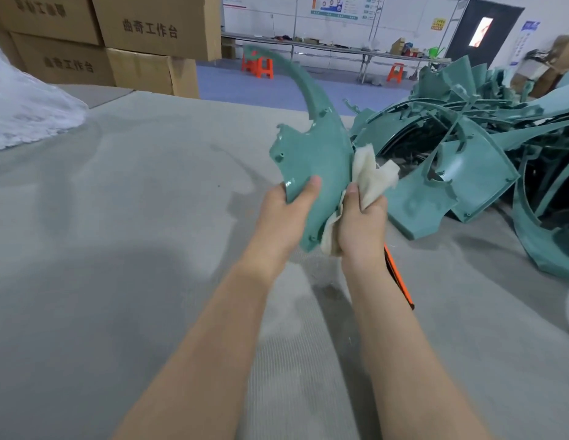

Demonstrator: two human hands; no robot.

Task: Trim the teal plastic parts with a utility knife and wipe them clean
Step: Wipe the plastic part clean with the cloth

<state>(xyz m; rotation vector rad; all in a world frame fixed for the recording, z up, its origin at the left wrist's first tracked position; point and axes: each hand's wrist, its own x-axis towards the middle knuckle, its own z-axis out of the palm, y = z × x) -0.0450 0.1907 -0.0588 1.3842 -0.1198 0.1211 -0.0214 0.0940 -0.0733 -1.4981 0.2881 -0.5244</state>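
We hold one teal part [311, 154] up over the grey mat [118, 249], just right of centre. Our left hand [286, 214] grips its lower edge, thumb pressed on the near face and fingers hidden behind. The part widens at the bottom and narrows into a long curved arm that sweeps up toward 11 o'clock, ending in front of an orange stool [257, 68].

Our right hand [362, 220] is closed around a cream cloth [372, 176], bunched in the fist and pressed against the part's right edge, at 3 o'clock from the left hand. Loose cloth sticks out above the thumb, and more hangs below the hand against the part's bottom corner.

An orange and black knife [399, 281] lies on the mat, mostly hidden behind our right forearm, toward 5 o'clock from the part; we cannot tell whether its blade is out.

A tangled pile of parts [486, 147] rests on the mat at 3 o'clock, near the cloth but apart from it. Boxes [118, 42] are stacked at 10 o'clock, and clear plastic wrap [26, 115] sits at 9 o'clock.
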